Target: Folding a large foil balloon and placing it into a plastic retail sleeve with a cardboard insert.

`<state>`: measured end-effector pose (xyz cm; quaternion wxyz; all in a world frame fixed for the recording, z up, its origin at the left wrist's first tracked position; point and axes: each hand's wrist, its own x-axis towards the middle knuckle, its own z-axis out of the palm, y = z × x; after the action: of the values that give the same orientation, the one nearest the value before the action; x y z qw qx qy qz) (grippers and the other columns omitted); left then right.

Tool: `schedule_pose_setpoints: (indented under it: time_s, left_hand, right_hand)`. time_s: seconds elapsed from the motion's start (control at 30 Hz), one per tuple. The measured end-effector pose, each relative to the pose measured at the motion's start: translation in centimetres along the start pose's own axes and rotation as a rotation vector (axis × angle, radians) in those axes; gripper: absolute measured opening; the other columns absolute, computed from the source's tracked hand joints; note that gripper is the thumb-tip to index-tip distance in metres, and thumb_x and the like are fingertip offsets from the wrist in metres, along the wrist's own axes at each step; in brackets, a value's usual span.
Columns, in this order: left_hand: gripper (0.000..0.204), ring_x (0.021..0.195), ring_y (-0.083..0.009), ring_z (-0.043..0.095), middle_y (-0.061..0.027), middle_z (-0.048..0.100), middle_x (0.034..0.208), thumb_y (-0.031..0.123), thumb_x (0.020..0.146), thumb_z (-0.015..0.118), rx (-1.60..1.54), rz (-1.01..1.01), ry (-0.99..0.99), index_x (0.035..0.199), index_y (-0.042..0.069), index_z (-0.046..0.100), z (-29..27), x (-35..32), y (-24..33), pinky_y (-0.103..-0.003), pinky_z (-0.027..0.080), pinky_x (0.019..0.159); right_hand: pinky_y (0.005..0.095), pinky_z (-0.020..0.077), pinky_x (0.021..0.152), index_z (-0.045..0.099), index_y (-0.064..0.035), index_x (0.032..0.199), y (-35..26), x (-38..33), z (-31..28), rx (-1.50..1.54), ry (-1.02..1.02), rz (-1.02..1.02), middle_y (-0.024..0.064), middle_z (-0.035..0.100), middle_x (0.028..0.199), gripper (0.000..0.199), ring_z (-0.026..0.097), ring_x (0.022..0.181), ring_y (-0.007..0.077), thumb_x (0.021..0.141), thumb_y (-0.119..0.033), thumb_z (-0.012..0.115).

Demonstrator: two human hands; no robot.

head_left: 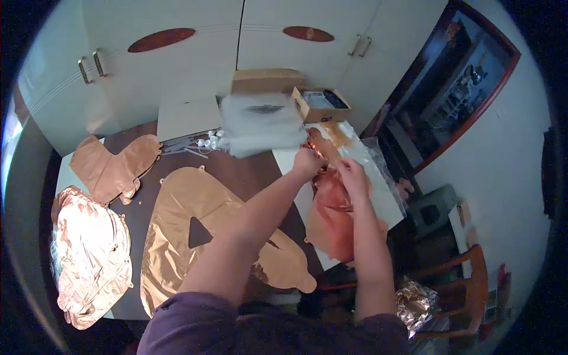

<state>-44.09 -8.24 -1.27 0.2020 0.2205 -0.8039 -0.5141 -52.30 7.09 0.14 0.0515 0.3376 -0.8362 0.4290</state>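
Note:
My left hand [307,164] is closed on the upper part of a rose-gold foil balloon [331,219], lying flat and deflated over a white sheet on the right of the table. Close beside it, my right hand [354,176] pinches the same foil. The balloon's folded upper end extends beyond my fingers, and its full shape is hard to make out. Under my left forearm lies a large flat foil balloon [177,192] shaped like a letter, with a triangular hole. Another flat foil balloon [112,171] rests at the far left, above a shiny pile of foil balloons [92,260].
White balloon cups [212,140] and pale sticks [188,147] lie beside a stack of clear plastic bags [260,127]. Behind stand an open cardboard box [325,109] and white cabinets [177,71]. A wooden chair [478,284] with crumpled foil [416,305] stands at the lower right.

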Motion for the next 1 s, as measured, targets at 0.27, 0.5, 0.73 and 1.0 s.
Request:
schedule_pose_setpoints:
  time_s: [0.27,0.5,0.73,1.0]
  left_hand:
    - [0.025,0.080,-0.0383,0.066,-0.0212,0.067,0.082,0.017,0.076,0.066,-0.009,0.081,0.282,0.096,0.002,0.066,-1.0,0.0,-2.3,-0.046,0.053,0.071]
    - [0.031,0.108,-0.0391,0.057,-0.0202,0.056,0.120,0.011,0.086,0.052,0.406,0.097,0.106,0.116,0.002,0.049,-3.1,-3.0,3.7,-0.046,0.047,0.085]
    - [0.069,0.138,-0.0346,0.029,-0.0173,0.040,0.143,0.052,0.087,0.052,0.902,0.404,-0.369,0.139,0.007,0.040,-3.1,-6.4,4.2,-0.048,0.021,0.113]
    - [0.094,0.143,-0.0402,0.017,-0.0171,0.022,0.155,0.071,0.080,0.046,0.926,0.432,-0.333,0.147,0.007,0.030,-2.1,-5.8,0.5,-0.054,0.015,0.114]
  right_hand:
    - [0.0310,0.0485,0.077,0.071,-0.0007,0.094,-3.0,1.2,0.7,0.167,-0.045,0.239,0.0129,0.070,0.085,0.032,0.064,0.082,0.0188,0.084,-0.031,0.069]
    - [0.0256,0.0470,0.071,0.067,-0.0005,0.096,-0.6,-0.6,-3.3,0.581,0.177,0.095,0.0047,0.067,0.087,0.018,0.059,0.078,0.0111,0.093,-0.018,0.062]
    - [0.0225,0.0460,0.073,0.063,-0.0028,0.098,-4.4,-3.5,-6.7,0.613,0.167,0.111,0.0019,0.062,0.090,0.011,0.057,0.080,0.0094,0.090,-0.011,0.065]
    - [0.0374,0.0492,0.080,0.059,-0.0019,0.106,2.5,-14.3,-29.4,-0.292,0.963,-0.325,0.0119,0.061,0.096,0.019,0.057,0.096,0.0266,0.095,-0.015,0.051]
